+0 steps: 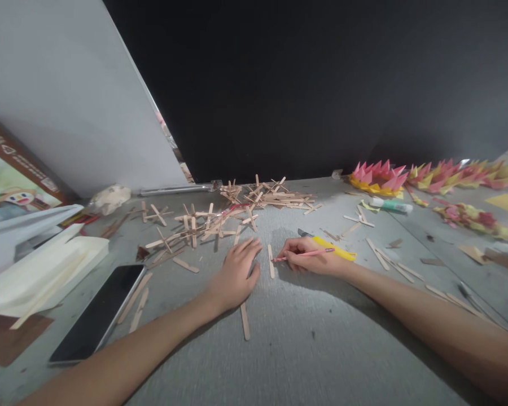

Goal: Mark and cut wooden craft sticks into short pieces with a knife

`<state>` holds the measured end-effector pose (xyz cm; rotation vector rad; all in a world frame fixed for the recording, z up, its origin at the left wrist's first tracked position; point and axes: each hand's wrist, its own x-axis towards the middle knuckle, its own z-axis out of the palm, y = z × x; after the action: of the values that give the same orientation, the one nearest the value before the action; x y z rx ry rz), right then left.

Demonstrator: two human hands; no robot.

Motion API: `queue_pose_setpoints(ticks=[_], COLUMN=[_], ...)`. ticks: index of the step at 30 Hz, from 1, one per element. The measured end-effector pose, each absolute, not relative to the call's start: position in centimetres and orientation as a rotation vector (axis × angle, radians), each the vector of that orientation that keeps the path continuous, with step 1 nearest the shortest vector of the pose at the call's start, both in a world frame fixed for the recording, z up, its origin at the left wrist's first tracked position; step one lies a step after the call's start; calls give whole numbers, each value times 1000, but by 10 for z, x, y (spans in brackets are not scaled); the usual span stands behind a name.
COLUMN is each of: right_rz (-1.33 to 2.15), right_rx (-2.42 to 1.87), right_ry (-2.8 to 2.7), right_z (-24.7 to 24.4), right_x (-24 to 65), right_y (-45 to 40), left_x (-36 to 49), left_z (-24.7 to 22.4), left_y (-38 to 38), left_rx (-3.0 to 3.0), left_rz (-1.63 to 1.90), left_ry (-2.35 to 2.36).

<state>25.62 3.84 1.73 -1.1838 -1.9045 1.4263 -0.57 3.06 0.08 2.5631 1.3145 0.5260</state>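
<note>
Light: we see dim, greyish light — shadow [322, 283] below the right hand [301, 254] on the counter [296, 361] | Glare: tiny spots, far right | Focus: edges stretched, blurry — centre clearer

black phone [99, 313]; pink-yellow paper ornament [393, 180]; tube [390, 205], probably glue

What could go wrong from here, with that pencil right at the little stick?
The short stick isn't held by the left fingers, so it might slide if the pink pencil presses on it. The yellow tool, apparently a cutter, lies close beside the right hand; a sideways move could nudge it.
</note>
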Motion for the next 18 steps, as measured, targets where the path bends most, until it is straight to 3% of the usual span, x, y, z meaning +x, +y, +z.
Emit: queue_pose_setpoints(ticks=[18], right_rz=[1396], right_rx=[-1160], right_ry=[-1921], right_z=[14], right_x=[258], right_y=[39], left_x=[-8], left_z=[-3], left_y=[33], left_rx=[2569], left_rz=[545], left_ry=[1307])
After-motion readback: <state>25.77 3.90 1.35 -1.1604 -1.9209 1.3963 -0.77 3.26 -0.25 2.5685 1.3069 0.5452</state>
